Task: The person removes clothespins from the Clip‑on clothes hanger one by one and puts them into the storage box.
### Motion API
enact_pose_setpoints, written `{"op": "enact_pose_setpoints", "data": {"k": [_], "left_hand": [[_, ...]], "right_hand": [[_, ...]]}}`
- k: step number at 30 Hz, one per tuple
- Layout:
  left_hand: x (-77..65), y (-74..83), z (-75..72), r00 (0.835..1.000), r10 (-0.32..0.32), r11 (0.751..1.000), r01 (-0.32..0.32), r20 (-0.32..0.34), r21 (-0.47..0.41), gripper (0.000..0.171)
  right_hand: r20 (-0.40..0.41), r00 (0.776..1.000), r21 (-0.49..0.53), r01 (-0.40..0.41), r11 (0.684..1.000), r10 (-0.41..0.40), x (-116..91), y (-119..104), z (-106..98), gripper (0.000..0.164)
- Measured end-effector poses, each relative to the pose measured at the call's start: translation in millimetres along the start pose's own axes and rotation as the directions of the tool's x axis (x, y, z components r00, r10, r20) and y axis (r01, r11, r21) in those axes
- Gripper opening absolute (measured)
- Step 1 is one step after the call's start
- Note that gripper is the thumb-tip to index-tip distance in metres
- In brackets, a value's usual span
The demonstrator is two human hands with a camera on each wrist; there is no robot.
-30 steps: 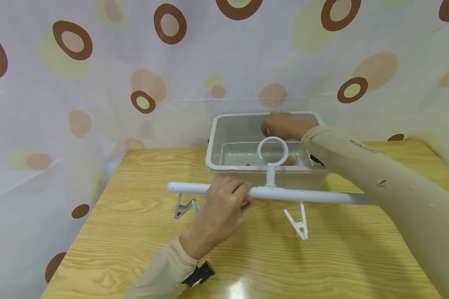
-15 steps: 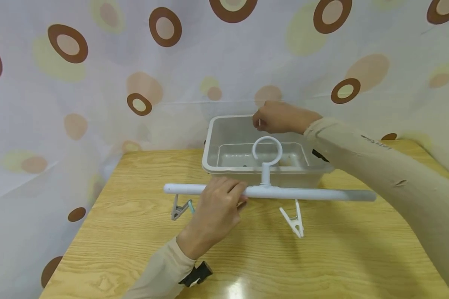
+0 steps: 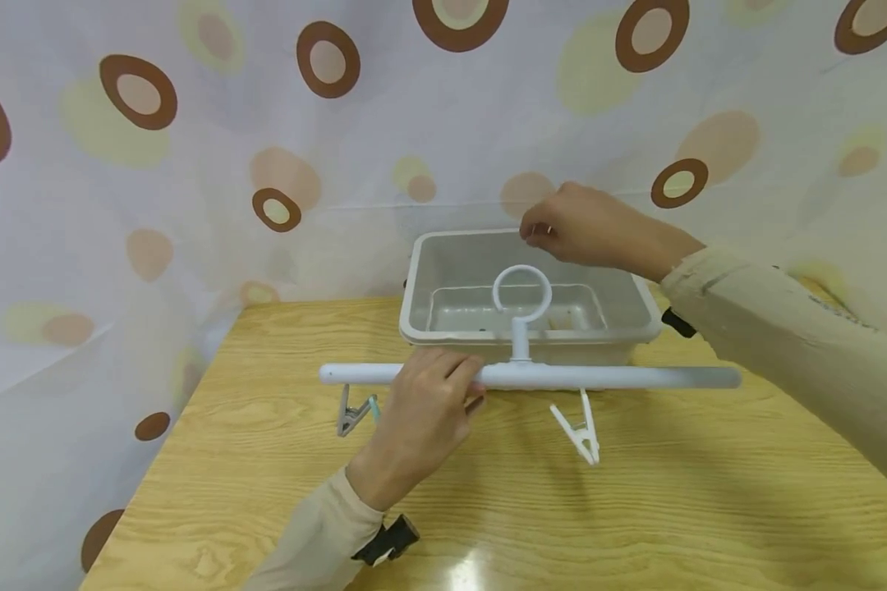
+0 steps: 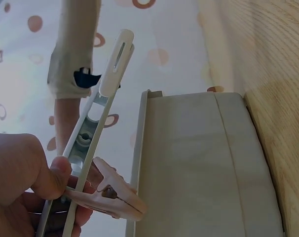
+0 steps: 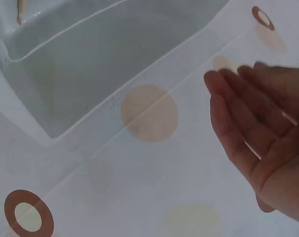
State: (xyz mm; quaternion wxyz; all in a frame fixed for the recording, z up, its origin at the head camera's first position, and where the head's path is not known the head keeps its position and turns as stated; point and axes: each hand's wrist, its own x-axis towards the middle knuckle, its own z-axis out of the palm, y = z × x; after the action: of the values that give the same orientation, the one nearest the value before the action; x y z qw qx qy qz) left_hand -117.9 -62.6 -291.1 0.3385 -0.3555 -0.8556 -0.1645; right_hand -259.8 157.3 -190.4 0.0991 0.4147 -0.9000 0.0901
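A pale blue-white hanger (image 3: pixel 606 377) with a straight bar and a round hook spans the front of a grey plastic bin (image 3: pixel 451 336). My left hand (image 3: pixel 421 419) grips the bar left of the hook, thumb and fingers around it. Below the bar hang a white clip (image 3: pixel 586 431) at the right and a grey clip (image 3: pixel 347 417) at the left. In the left wrist view the bar's hollow underside shows, with a pale clip (image 4: pixel 110 195) close to my thumb. My right hand (image 3: pixel 587 226) is raised over the bin's back right rim, fingers loosely bent, nothing in them.
The bin stands on a wooden table (image 3: pixel 251 460), near a hanging cloth (image 3: pixel 214 271) with brown rings. A small brownish thing (image 5: pixel 20 10) lies inside the bin. Next to the grey clip shows a turquoise piece (image 3: pixel 374 408), partly behind my left hand.
My right hand has come up out of the bin, then shifted to the right. My left hand keeps its grip on the hanger, which has hardly moved.
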Motion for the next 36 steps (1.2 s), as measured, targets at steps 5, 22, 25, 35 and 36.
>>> {"op": "enact_pose_setpoints", "data": {"k": [5, 22, 25, 35, 36], "left_hand": [[3.6, 1.2, 0.7, 1.000, -0.004, 1.000, 0.004, 0.000, -0.010, 0.024], [10.2, 1.4, 2.2, 1.000, -0.006, 1.000, 0.006, 0.005, -0.023, 0.024], [10.5, 0.7, 2.3, 1.000, -0.007, 1.000, 0.007, 0.001, -0.018, 0.026], [13.2, 0.7, 2.4, 0.999, -0.018, 1.000, 0.018, -0.028, -0.022, 0.024], [13.7, 0.8, 2.6, 0.999, -0.016, 1.000, 0.016, -0.031, -0.021, 0.024]], "right_hand": [[-0.142, 0.989, -0.010, -0.048, 0.999, 0.046, -33.4, -16.2, -10.2, 0.011], [-0.379, 0.922, 0.042, -0.069, 0.997, 0.080, -118.0, -53.3, -20.3, 0.020], [-0.445, 0.890, 0.096, -0.063, 0.993, 0.099, -133.5, -65.0, -9.3, 0.017], [-0.462, 0.844, 0.280, -0.152, 0.948, 0.272, -164.5, -92.7, 30.1, 0.022], [-0.464, 0.837, 0.294, -0.162, 0.942, 0.289, -166.0, -93.0, 32.2, 0.022]]}}
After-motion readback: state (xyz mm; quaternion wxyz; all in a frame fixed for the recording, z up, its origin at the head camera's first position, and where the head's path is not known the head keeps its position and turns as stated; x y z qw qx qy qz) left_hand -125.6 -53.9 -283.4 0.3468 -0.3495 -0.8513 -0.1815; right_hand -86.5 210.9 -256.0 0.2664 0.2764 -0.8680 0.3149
